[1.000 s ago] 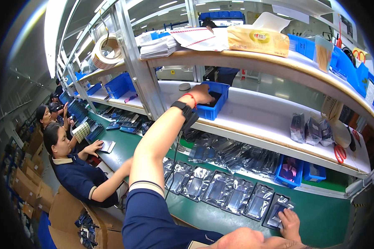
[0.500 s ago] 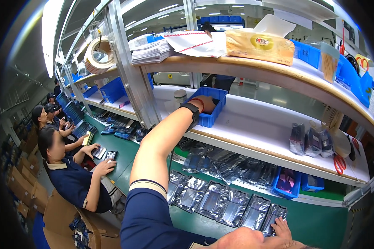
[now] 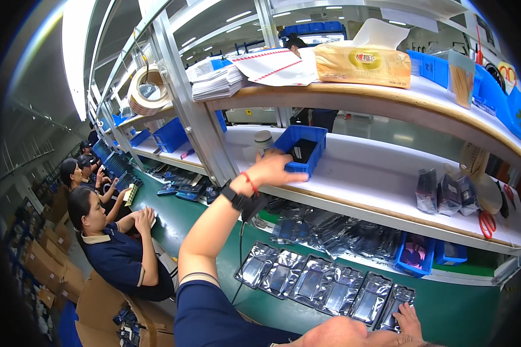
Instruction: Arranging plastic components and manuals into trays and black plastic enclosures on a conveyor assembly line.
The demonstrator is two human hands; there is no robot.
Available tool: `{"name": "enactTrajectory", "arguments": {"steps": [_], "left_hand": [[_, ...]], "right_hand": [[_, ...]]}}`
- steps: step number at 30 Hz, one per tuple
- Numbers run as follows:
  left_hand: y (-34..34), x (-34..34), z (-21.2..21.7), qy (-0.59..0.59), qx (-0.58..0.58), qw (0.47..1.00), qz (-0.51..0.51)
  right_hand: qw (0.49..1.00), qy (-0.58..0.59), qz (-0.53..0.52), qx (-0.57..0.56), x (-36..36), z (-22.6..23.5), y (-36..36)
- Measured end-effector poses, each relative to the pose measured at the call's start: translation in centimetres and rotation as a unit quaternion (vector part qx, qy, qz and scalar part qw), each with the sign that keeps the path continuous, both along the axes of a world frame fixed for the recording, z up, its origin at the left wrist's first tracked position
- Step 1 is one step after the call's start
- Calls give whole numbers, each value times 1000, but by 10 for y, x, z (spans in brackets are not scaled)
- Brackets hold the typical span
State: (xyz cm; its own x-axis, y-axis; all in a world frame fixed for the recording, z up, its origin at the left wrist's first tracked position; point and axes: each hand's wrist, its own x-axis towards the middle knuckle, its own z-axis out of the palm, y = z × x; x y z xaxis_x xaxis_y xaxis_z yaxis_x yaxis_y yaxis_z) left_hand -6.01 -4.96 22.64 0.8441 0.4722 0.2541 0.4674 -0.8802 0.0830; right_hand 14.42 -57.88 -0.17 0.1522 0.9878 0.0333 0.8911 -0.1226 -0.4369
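My left hand (image 3: pixel 270 168), with a red string and a black band at the wrist, is at the near left rim of a blue bin (image 3: pixel 315 163) on the lower shelf. Its thumb and fingers are spread, and I see nothing in them. Dark flat pieces (image 3: pixel 303 150) lie inside the bin. On the green table, my right hand (image 3: pixel 408 321) rests its extended fingers on the rightmost tray (image 3: pixel 395 305) of a row. These shiny black plastic trays (image 3: pixel 312 280) lie side by side, with dark rectangular shapes in their middles.
Behind the trays is a heap of dark plastic-wrapped pieces (image 3: pixel 341 234), with a blue bin (image 3: pixel 415 263) beside it. Red scissors (image 3: pixel 487 224) and bagged parts (image 3: pixel 447 194) are on the shelf's right. A metal post (image 3: pixel 200 115) stands left. A co-worker (image 3: pixel 118 248) sits at the left.
My left hand has come out of the blue bin to its near left rim. My right hand stays on the rightmost tray. The co-worker's hands have come together, and the view has shifted slightly.
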Motion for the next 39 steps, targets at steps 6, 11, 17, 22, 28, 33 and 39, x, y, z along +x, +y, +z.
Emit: {"name": "enactTrajectory", "arguments": {"steps": [6, 11, 17, 22, 28, 33, 39], "left_hand": [[-45, -30, -35, -197, 115, 974, 16], [-69, -34, -61, -277, 146, 949, 31], [-78, -34, -63, -319, 184, 929, 38], [-81, -34, -66, -327, 191, 925, 28], [-71, -33, -62, -306, 167, 937, 20], [-38, -36, -48, -333, 152, 930, -18], [-98, -84, -92, -212, 119, 967, 78]], "right_hand": [[999, -28, -16, -22, -5, 9, 6], [999, -2, -29, 34, -16, 22, 12], [997, 8, -44, 55, -19, 19, 14], [997, -4, -43, 65, -19, 17, 7], [999, 1, -27, 47, -12, 11, 6], [997, 5, -32, 65, -26, 26, 39], [997, -19, -26, 63, -43, 30, 67]]}}
